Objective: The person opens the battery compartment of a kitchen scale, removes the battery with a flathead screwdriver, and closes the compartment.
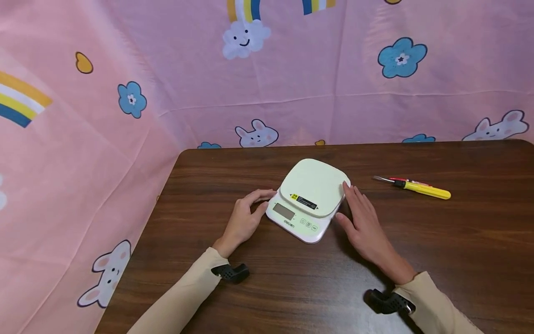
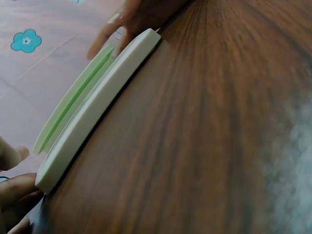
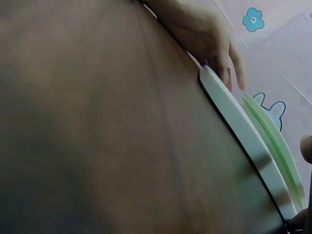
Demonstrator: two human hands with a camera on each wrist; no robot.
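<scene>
A white kitchen scale [image 1: 314, 185] with a pale round-cornered plate lies flat on the table, turned at an angle. Its small grey display [image 1: 284, 211] and buttons face the front. My left hand [image 1: 243, 219] is at the scale's left side, its loosely bent fingertips right at the edge. On the opposite side, my right hand [image 1: 367, 228] has its fingers extended along the right edge, thumb apart from them. The left wrist view shows the scale's side [image 2: 97, 117] low over the wood, with left-hand fingers [image 2: 19, 195] at its near corner.
A yellow-handled screwdriver [image 1: 425, 189] lies right of the scale, with a thin red tool [image 1: 406, 180] partly behind it. The dark wooden table [image 1: 459, 260] ends at a pink patterned cloth [image 1: 300, 79] behind and to the left.
</scene>
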